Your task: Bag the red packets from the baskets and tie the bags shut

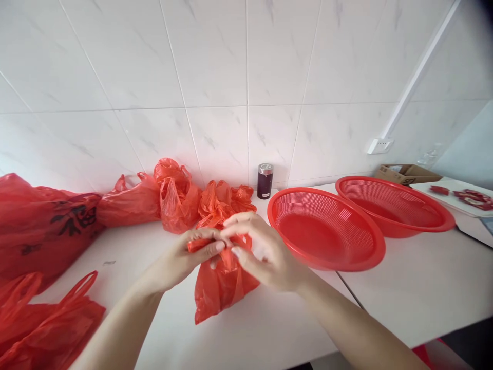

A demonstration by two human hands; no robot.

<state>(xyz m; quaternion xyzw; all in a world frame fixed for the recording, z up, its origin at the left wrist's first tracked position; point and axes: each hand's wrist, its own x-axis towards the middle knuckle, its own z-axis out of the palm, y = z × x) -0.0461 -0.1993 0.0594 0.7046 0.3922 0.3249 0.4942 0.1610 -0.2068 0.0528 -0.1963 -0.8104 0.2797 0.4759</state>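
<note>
A thin red plastic bag (225,290) sits on the white table in front of me, its neck gathered and twisted between my hands. My left hand (196,252) is closed around the gathered top, with the thumb pressed along it and a bit of red plastic showing above the thumb. From the other side my right hand (265,252) meets it, fingers curved and fingertips at the bag's neck by the left thumb. The bag's contents cannot be made out. Directly behind it are more knotted red bags (215,200).
Two red perforated basins (327,262) (404,234) stand at the right. A dark thermos (265,182) is by the wall. Several filled red bags (179,205) line the left, another red bag (57,329) lies near front left. A cardboard box (408,174) and white tray (462,205) are far right.
</note>
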